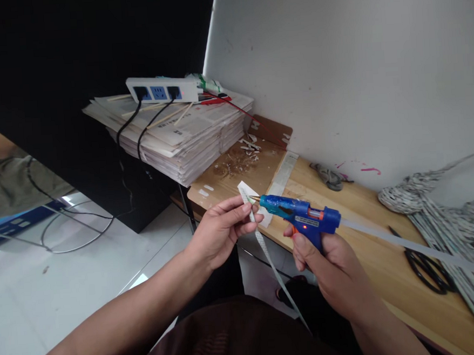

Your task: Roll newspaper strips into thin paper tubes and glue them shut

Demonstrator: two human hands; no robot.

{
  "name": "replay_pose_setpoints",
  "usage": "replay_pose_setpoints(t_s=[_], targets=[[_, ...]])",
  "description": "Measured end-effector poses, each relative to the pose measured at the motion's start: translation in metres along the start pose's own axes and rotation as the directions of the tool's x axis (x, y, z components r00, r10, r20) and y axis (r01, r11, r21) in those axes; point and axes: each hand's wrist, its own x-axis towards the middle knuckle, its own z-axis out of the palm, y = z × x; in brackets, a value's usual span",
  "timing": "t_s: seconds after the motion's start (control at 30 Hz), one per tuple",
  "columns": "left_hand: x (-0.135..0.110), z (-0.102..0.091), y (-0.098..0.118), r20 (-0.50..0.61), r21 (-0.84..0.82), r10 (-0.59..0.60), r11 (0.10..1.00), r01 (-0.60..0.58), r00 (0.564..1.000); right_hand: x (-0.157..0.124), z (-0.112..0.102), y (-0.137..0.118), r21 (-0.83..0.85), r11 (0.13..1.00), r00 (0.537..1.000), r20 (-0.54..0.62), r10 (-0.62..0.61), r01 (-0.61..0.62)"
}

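My left hand (220,230) is closed in a pinch on the upper end of a thin rolled newspaper strip (266,254), which hangs down towards my lap. My right hand (326,260) is wrapped round the handle of a blue glue gun (300,214) with a small red light lit on its side. The gun's metal nozzle touches the strip just above my left fingertips. A clear glue stick (408,244) juts out of the gun's back to the right. Both hands are at the near edge of a wooden table (372,249).
A stack of newspapers (185,135) carries a white power strip (161,89) with black cables. Black scissors (424,267) and a bundle of rolled paper tubes (446,211) lie at the right. A brown cardboard sheet (244,166) holds glue scraps. A white wall stands behind the table.
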Motion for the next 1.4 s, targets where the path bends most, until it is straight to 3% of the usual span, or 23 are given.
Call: replay_pose_setpoints(t_s=[0.8,1.4], targets=[[0.002,-0.004,-0.002,-0.013,-0.006,-0.012,1.0,0.012,1.0,0.006,0.001,-0.003,-0.167,0.983,0.998,0.01,-0.07,0.07],[0.005,-0.01,-0.003,-0.019,0.0,-0.005,1.0,0.005,1.0,0.009,0.002,-0.002,-0.172,0.981,0.996,0.01,-0.091,0.091]])
